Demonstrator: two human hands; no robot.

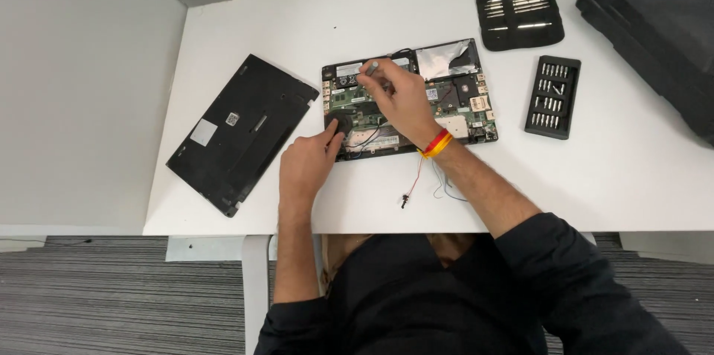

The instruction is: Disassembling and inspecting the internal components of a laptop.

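Observation:
An opened laptop base [461,94] with its green circuit board bared lies on the white table [610,176]. My right hand [401,98] is over the board, shut on a small grey screwdriver [370,68] whose tip points down near the back left of the board. My left hand [306,165] rests at the front left corner, thumb and fingers touching the round black fan [341,123]. Red and yellow bands circle my right wrist.
The removed black bottom cover [242,132] lies to the left. A black bit holder [552,96] and a black tool pouch [519,15] sit to the right. A black bag [654,27] fills the far right corner. Thin loose wires [428,180] trail toward the front edge.

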